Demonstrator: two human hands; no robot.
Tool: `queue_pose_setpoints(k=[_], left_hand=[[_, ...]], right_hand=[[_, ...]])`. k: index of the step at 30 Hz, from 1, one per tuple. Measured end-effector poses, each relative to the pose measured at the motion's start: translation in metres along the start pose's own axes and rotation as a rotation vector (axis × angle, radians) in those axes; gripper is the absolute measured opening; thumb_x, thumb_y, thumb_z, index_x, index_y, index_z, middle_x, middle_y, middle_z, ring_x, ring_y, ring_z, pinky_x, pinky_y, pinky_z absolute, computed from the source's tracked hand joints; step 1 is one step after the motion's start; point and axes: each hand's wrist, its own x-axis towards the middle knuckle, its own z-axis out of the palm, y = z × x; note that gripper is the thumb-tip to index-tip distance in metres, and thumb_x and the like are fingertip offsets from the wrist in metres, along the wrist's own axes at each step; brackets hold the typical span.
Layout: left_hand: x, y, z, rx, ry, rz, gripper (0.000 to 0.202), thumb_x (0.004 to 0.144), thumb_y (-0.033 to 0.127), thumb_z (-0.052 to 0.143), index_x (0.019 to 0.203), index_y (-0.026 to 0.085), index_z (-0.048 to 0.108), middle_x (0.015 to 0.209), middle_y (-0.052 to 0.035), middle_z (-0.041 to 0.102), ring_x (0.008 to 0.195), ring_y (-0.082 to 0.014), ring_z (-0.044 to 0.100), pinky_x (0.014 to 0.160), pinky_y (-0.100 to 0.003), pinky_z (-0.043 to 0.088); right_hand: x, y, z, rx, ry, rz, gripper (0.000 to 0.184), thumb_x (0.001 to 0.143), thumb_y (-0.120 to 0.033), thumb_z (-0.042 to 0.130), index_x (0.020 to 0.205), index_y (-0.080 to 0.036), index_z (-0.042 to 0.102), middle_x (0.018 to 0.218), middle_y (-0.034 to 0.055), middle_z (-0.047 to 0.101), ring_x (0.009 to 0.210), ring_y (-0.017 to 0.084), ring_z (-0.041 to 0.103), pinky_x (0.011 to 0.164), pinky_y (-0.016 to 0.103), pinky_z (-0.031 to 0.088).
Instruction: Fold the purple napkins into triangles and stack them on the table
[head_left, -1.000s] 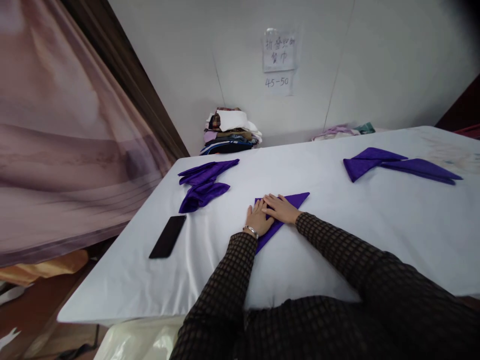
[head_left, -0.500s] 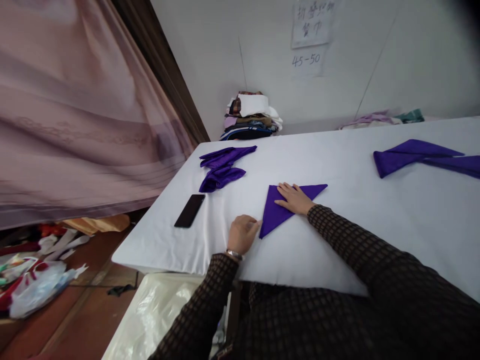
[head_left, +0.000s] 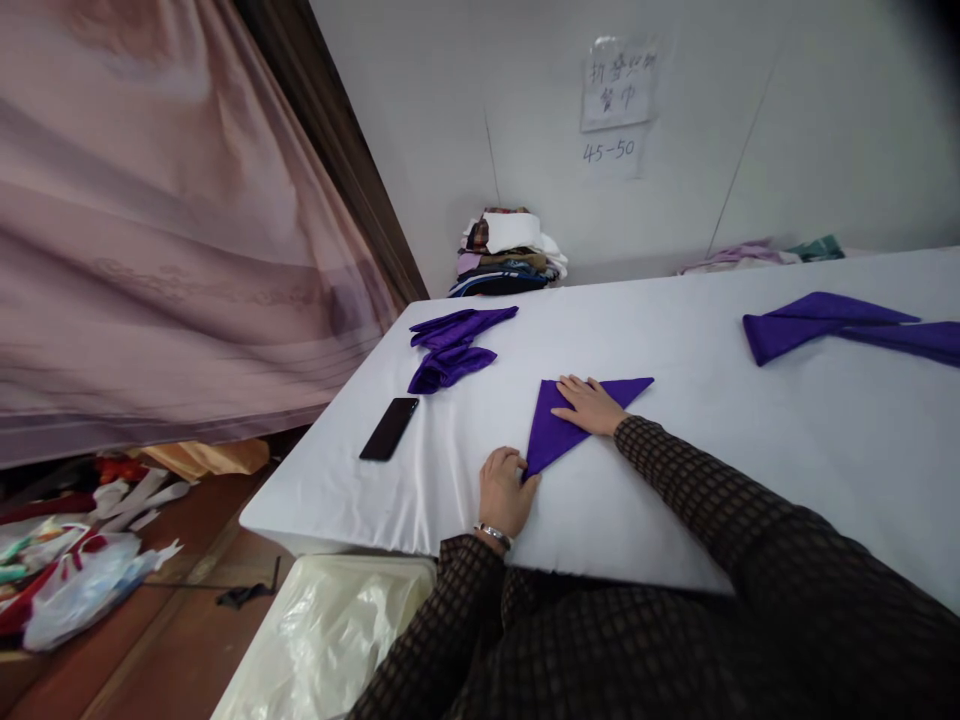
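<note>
A purple cloth napkin [head_left: 553, 432], folded into a triangle, lies flat on the white-covered table in front of me. My right hand [head_left: 587, 405] rests on its upper part with the fingers spread and the palm down. At the napkin's near corner is my left hand [head_left: 508, 490], with a silver bracelet at the wrist. Its thumb and fingers close around that corner, and the very tip is partly hidden between them.
Crumpled purple cloths [head_left: 454, 345] and a black phone [head_left: 388, 429] lie left on the table [head_left: 675, 500]. Another folded purple cloth [head_left: 814, 322] is at the right. Stacked clothes [head_left: 510, 255] stand behind. A plastic-covered bin [head_left: 330, 625] sits below the near-left edge.
My left hand has moved from beside the napkin's near corner onto it, closing its fingers there. My right hand stays flat on the cloth. The view has tilted up slightly.
</note>
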Motion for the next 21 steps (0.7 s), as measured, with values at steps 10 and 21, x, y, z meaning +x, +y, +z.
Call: queue_pose_setpoints(k=[10,21], left_hand=[[-0.0023,-0.0045,-0.0005,-0.061,-0.025,0.029,0.022,0.068,0.002,0.055,0.079,0.021,0.061,0.104,-0.0044,0.062,0.107,-0.0214,0.053,0.097,-0.044,0.039],[-0.0036,-0.0063,-0.003,0.002,0.002,0.013,0.027,0.065,-0.001,0.05,0.078,0.021,0.062,0.098,-0.0035,0.063,0.102,-0.0206,0.054,0.094,-0.042,0.041]], right_hand=[[-0.0004,-0.0014,-0.0007,-0.003,-0.009,0.001,0.074,0.086,-0.065,0.021,0.141,-0.017,0.032,0.148,0.0114,0.028,0.137,0.027,0.021,0.108,0.049,0.017],[-0.0001,0.0,0.0003,0.006,0.004,-0.008,0.074,0.086,-0.065,0.021,0.141,-0.016,0.032,0.148,0.0114,0.029,0.137,0.027,0.021,0.108,0.049,0.017]])
